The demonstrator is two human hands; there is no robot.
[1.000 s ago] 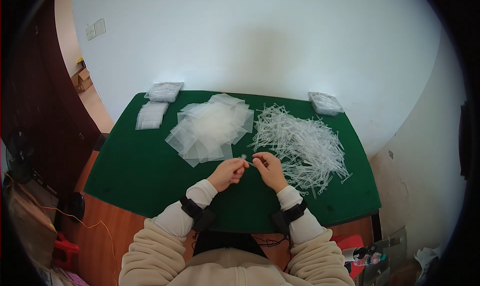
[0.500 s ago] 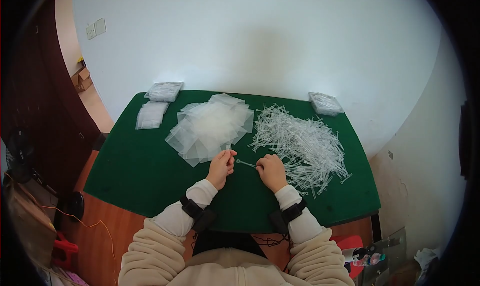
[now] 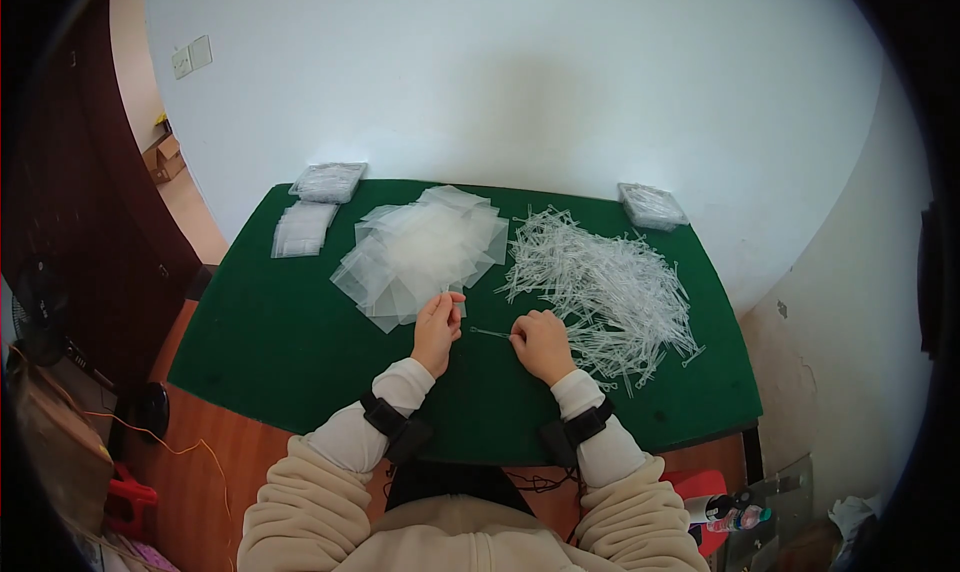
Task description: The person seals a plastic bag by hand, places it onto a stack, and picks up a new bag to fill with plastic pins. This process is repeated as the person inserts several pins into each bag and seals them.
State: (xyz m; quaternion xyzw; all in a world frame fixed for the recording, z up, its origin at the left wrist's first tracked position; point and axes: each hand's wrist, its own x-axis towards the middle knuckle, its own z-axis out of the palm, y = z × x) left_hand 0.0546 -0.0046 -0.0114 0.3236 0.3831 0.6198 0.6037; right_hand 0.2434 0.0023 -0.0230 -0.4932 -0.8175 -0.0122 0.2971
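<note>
- Whereas a second ago the two hands met close together over the green surface (image 3: pixel 280 342), they now sit apart, with one thin clear strip (image 3: pixel 490 333) stretched between them, just above the cloth near its front middle.
- The right hand (image 3: pixel 542 344) has its grip pinched shut on the strip's right end; half a second ago it was in much the same spot.
- The left hand (image 3: pixel 438 330) has moved slightly toward the bag pile, and its grip is narrow on one small clear bag (image 3: pixel 455 310) at the pile's near edge; whether it also touches the strip's left end I cannot tell.
- One loose pile of clear bags (image 3: pixel 425 247) lies just behind the left hand, unchanged.
- One big heap of thin clear strips (image 3: pixel 600 282) lies behind and right of the right hand, too many to count.
- Three small stacks rest at the back: a flat stack of bags (image 3: pixel 303 229), a wrapped pack (image 3: pixel 328 182) at the left corner, another wrapped pack (image 3: pixel 651 206) at the right corner.
</note>
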